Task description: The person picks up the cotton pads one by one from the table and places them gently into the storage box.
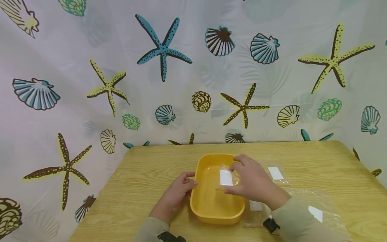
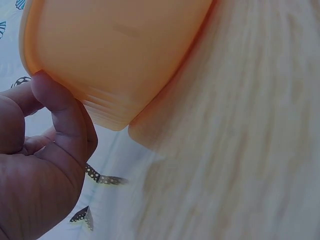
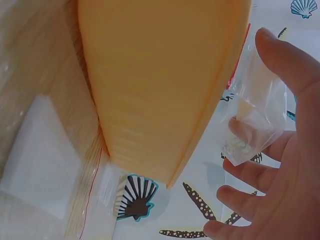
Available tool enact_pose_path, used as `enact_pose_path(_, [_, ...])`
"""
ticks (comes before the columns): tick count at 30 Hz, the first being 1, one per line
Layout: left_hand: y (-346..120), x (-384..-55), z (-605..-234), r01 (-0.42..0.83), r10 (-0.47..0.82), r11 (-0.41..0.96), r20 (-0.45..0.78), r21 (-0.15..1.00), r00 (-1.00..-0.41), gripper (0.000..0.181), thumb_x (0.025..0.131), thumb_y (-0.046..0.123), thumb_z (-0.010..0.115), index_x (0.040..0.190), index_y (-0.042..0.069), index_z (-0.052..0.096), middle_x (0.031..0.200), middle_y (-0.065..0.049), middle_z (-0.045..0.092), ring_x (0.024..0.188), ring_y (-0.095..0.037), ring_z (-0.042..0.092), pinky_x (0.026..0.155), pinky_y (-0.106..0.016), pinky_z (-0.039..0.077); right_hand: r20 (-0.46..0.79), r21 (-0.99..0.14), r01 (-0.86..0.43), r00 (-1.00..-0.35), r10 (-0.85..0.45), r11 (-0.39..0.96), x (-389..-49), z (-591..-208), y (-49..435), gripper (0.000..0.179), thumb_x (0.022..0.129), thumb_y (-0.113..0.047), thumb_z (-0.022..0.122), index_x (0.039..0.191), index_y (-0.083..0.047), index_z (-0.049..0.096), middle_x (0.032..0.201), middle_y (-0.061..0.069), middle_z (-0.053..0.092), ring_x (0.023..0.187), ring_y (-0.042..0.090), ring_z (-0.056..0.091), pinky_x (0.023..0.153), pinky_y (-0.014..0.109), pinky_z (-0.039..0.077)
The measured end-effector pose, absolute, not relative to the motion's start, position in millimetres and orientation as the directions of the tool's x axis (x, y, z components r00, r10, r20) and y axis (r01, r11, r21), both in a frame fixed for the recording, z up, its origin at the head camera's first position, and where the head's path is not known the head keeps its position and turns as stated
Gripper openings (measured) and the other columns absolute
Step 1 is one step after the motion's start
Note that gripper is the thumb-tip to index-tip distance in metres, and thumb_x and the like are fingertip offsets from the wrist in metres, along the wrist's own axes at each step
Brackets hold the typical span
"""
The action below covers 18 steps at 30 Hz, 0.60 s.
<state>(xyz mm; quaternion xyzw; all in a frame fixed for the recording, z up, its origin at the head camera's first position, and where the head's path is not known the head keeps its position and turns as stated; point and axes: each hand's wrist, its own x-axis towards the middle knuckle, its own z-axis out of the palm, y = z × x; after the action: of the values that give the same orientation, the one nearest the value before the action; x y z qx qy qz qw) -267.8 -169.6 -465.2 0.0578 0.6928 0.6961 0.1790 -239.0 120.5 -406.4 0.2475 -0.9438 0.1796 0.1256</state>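
Observation:
A yellow plastic basin (image 1: 208, 203) stands on the table in the head view. My left hand (image 1: 179, 191) grips its left rim; the left wrist view shows the thumb curled over the rim of the basin (image 2: 115, 45). Above the basin's right half, my right hand (image 1: 254, 179) holds a small clear plastic bag (image 1: 225, 177) with a white label. The right wrist view shows this bag (image 3: 257, 117) between thumb and fingers, beside the basin's outer wall (image 3: 155, 90). What the bag contains cannot be made out.
Right of the basin, a clear bag with a white label (image 1: 275, 173) lies on the wooden table (image 1: 151, 164). Nearer me are another white label (image 1: 255, 205) and a larger clear bag (image 1: 328, 205), partly under my right forearm. A patterned curtain (image 1: 187, 74) hangs behind the table.

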Motion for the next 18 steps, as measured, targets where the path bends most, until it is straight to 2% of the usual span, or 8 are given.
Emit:
enact_pose_path(3, [-169.6, -268.6, -465.9, -0.167, 0.329, 0.024, -0.166, 0.986, -0.929, 0.049, 0.102, 0.018, 0.062, 0.146, 0.004, 0.042, 0.106, -0.012, 0.064, 0.085, -0.020, 0.066, 0.071, -0.032, 0.057, 0.309, -0.289, -0.502, -0.855, -0.418, 0.815, -239.0, -405.3, 115.8, 0.068, 0.075, -0.067, 0.079, 0.116, -0.014, 0.068, 0.144, 0.016, 0.050, 0.138, 0.039, 0.041, 0.111, 0.057, 0.034])
enact_pose_path(10, [-170.9, -269.1, -467.1, -0.162, 0.331, 0.028, -0.162, 0.986, -0.930, 0.046, 0.104, 0.015, 0.059, 0.146, 0.003, 0.042, 0.109, -0.017, 0.063, 0.086, -0.022, 0.066, 0.071, -0.032, 0.058, 0.240, -0.282, -0.482, -0.873, -0.425, 0.830, -238.0, -405.1, 111.1, 0.088, 0.076, -0.071, 0.074, 0.140, -0.013, 0.058, 0.155, 0.016, 0.040, 0.146, 0.043, 0.028, 0.113, 0.063, 0.027])
enact_pose_path(18, [-170.0, -269.9, -467.8, -0.165, 0.324, 0.046, -0.171, 0.985, -0.931, 0.045, 0.105, 0.014, 0.056, 0.147, 0.003, 0.042, 0.111, -0.021, 0.062, 0.085, -0.023, 0.065, 0.070, -0.032, 0.058, 0.217, -0.265, -0.457, -0.886, -0.409, 0.849, -238.9, -411.0, 119.0, 0.089, 0.078, -0.073, 0.071, 0.144, -0.016, 0.056, 0.158, 0.015, 0.037, 0.147, 0.042, 0.026, 0.113, 0.063, 0.027])
